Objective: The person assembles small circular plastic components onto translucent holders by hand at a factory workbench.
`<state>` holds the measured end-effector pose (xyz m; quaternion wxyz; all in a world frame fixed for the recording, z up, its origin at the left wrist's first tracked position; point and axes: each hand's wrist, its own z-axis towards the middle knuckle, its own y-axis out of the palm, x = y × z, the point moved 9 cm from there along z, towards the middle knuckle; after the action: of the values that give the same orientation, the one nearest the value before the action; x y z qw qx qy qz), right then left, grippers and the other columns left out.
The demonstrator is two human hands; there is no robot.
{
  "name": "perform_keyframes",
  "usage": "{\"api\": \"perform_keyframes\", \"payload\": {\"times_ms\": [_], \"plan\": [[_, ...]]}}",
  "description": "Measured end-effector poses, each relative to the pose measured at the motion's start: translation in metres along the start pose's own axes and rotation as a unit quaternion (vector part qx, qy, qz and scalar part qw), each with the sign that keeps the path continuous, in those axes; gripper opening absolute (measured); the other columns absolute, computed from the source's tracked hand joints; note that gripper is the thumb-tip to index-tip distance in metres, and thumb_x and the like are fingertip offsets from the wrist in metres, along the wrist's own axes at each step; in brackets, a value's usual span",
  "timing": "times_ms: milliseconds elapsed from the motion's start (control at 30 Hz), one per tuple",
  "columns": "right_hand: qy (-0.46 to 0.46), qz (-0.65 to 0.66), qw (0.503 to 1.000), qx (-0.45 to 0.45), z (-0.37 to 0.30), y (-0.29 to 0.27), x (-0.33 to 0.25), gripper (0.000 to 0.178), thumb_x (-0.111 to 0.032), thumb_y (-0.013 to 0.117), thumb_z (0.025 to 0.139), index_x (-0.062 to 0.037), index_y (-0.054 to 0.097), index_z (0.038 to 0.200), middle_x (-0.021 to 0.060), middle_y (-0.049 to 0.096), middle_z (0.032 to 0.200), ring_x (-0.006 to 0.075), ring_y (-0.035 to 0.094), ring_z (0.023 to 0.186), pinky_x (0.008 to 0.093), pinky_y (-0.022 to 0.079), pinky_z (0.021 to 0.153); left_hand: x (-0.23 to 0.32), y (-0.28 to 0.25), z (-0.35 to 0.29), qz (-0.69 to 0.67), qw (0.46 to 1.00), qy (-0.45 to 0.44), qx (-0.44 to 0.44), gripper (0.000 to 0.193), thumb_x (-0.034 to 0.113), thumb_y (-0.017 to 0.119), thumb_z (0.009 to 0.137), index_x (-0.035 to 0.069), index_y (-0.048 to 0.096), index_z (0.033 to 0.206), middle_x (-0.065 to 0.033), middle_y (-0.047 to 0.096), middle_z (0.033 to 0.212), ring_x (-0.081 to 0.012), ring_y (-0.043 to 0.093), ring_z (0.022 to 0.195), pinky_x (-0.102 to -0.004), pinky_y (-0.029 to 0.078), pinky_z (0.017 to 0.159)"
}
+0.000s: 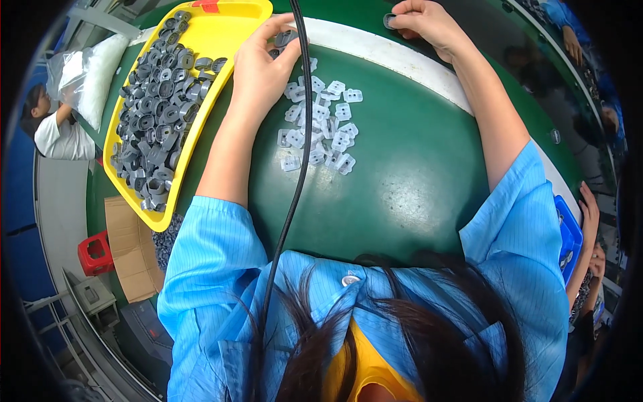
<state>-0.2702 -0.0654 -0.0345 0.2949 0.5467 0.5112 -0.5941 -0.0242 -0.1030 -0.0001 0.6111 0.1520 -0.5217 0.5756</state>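
We have a small part in each hand, beyond the plate pile and near the white strip (402, 50) that edges the green tabletop (402, 221). Our left grip (262, 67) is curled around a dark grey plastic housing (285, 38), thumb on the near side and fingers over the far side; a second piece may sit with it, but we cannot tell. Our right grip (432, 27) pinches a small dark-centred piece (389, 21) between thumb and fingertips.

To handle these well, we judge that a light hold on the outer walls is best, leaving the hollow middle uncovered so we can see which way the part faces. We would turn it with the fingertips rather than the wrist, and mind the black cable (307, 114), which crosses our view beside the left fingers.

The held housing looks smooth, rounded and hollow, like the heap of grey housings (157, 110) in the yellow tray (231, 23) to our left, some on edge, some lying flat. The right-hand piece shows a paler rim, though it is too small to read closely. Between our forearms lie translucent plates (331, 127), wavy-edged with small dark spots, loosely scattered and partly overlapping.
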Motion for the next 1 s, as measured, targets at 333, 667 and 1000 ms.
{"api": "perform_keyframes", "payload": {"times_ms": [333, 667, 1000], "plan": [[-0.212, -0.291, 0.93, 0.072, -0.048, 0.013, -0.072, 0.012, -0.01, 0.067, 0.079, 0.0003, 0.065, 0.086, 0.0069, 0.065, 0.075, 0.0147, 0.061, 0.065, 0.0267, 0.049, 0.063, 0.008, 0.022, -0.004, 0.042, 0.998, -0.034, -0.023, 0.036, 0.021, 0.07, 0.079, 0.008, 0.062, 0.111, -0.0072, 0.065, 0.089, -0.0132, 0.06, 0.077, -0.0267, 0.048, 0.076], [-0.352, -0.416, 0.822, -0.163, -0.129, 0.107, -0.082, 0.014, 0.0, 0.062, 0.069, 0.0026, 0.063, 0.083, 0.0189, 0.062, 0.075, 0.0333, 0.062, 0.077, 0.0394, 0.049, 0.07, 0.02, 0.017, -0.004, 0.084, 0.996, 0.035, 0.02, 0.041, 0.015, 0.075, 0.074, -0.001, 0.052, 0.105, -0.0151, 0.067, 0.092, -0.0218, 0.066, 0.084, -0.031, 0.051, 0.074], [-0.264, -0.085, 0.961, -0.001, -0.071, 0.062, -0.075, 0.015, -0.016, 0.069, 0.079, -0.0022, 0.068, 0.085, 0.0015, 0.064, 0.076, 0.0076, 0.058, 0.073, 0.0253, 0.046, 0.067, 0.051, 0.02, -0.013, 0.125, 0.984, 0.113, 0.06, 0.036, 0.013, 0.074, 0.072, 0.002, 0.051, 0.098, -0.0099, 0.062, 0.094, -0.0213, 0.063, 0.08, -0.0329, 0.051, 0.071]]}}
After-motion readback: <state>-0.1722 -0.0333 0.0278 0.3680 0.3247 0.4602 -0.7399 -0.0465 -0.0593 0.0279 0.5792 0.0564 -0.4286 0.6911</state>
